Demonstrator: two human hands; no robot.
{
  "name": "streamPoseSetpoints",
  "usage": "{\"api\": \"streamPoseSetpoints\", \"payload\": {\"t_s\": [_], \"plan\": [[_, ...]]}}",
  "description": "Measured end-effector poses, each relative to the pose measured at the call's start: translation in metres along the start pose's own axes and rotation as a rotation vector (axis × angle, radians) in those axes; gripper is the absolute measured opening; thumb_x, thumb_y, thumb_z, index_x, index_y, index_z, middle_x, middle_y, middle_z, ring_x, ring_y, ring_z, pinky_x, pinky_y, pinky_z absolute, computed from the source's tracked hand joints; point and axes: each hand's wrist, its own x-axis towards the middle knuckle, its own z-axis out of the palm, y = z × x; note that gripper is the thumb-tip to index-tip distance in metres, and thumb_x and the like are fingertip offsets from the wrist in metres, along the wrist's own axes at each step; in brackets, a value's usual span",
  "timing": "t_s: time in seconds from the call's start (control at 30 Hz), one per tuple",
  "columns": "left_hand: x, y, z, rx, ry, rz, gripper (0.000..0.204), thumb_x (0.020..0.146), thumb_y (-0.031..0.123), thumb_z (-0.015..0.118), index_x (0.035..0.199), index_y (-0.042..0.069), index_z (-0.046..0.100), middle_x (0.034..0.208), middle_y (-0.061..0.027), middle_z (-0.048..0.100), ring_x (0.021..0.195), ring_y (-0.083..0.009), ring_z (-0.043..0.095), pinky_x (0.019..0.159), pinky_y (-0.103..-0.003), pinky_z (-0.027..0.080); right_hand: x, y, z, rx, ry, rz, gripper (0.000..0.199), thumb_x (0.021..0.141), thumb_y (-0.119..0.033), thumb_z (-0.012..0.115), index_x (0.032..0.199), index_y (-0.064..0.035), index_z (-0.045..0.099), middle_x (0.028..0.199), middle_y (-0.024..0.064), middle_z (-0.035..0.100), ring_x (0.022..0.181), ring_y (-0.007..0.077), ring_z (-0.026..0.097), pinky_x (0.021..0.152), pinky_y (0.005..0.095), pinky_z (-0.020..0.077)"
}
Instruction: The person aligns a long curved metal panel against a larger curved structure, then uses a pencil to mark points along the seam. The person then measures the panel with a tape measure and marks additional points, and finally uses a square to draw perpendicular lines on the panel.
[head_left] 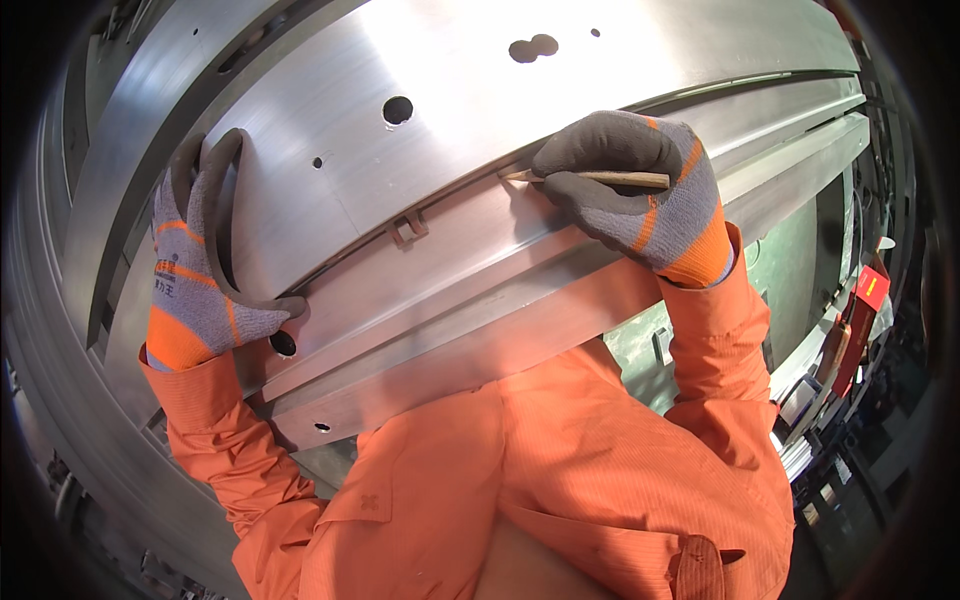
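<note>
My right hand, in a grey and orange glove, pinches a wooden pencil. Its pointed tip meets the seam where a wide silver metal profile borders a stepped metal profile nearer to me. At the left end, my left hand in a matching glove straddles the wide profile's end. Its fingers lie over that end, while the thumb presses beside the seam near a round hole. A small brown bracket sits at the seam between my hands. The wide profile has several drilled holes.
Long metal profiles lie at the left and curve along the picture's edge. A greenish surface shows below the workpiece. At the right are a red box and various loose items.
</note>
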Motion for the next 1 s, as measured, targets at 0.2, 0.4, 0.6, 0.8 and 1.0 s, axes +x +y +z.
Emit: {"api": "streamPoseSetpoints", "payload": {"t_s": [0.2,0.4,0.6,0.8,1.0], "plan": [[0.000,0.001,-0.001,-0.019,0.022,0.040,0.130,0.030,0.041,0.088,0.151,0.017,0.047,0.150,-0.0225,0.041,0.136,-0.0480,0.043,0.112,-0.057,0.038,-0.001,0.003,-0.001,-0.042,0.011,-0.067,0.008,0.083,-0.007,0.075,0.090,-0.0026,0.076,0.069,0.0032,0.068,0.058,0.0102,0.064,0.057,0.0271,0.0515],[-0.002,0.007,-0.007,-0.023,0.029,-0.027,0.127,0.032,0.037,0.089,0.151,0.020,0.048,0.151,-0.0198,0.041,0.137,-0.0462,0.042,0.112,-0.056,0.040,-0.013,-0.016,0.020,-0.033,-0.007,-0.097,0.010,0.080,-0.008,0.076,0.090,-0.0038,0.074,0.078,0.0053,0.069,0.065,0.0168,0.063,0.061,0.0310,0.0513],[-0.003,0.000,-0.005,0.014,0.025,-0.023,0.127,0.031,0.035,0.089,0.151,0.020,0.049,0.154,-0.0188,0.040,0.139,-0.0454,0.039,0.114,-0.057,0.038,-0.016,-0.015,0.077,-0.175,0.024,-0.294,0.015,0.080,-0.005,0.074,0.094,-0.0053,0.071,0.077,0.0087,0.067,0.068,0.0269,0.064,0.063,0.0358,0.0528],[-0.005,-0.005,0.004,0.035,0.075,-0.048,0.129,0.030,0.037,0.091,0.151,0.024,0.049,0.153,-0.0183,0.040,0.139,-0.0453,0.040,0.112,-0.058,0.039,-0.019,-0.017,0.095,-0.411,0.038,-0.461,0.017,0.080,-0.002,0.073,0.097,-0.0051,0.069,0.083,0.0107,0.069,0.071,0.0317,0.065,0.064,0.0388,0.0537],[-0.007,-0.004,0.001,0.089,0.064,-0.047,0.129,0.030,0.036,0.091,0.151,0.027,0.049,0.153,-0.0175,0.041,0.138,-0.0458,0.041,0.112,-0.058,0.039,-0.024,-0.022,0.110,-0.494,0.097,-0.504,0.020,0.078,-0.003,0.072,0.097,-0.0073,0.068,0.084,0.0101,0.069,0.077,0.0322,0.066,0.068,0.0412,0.0534]]}}
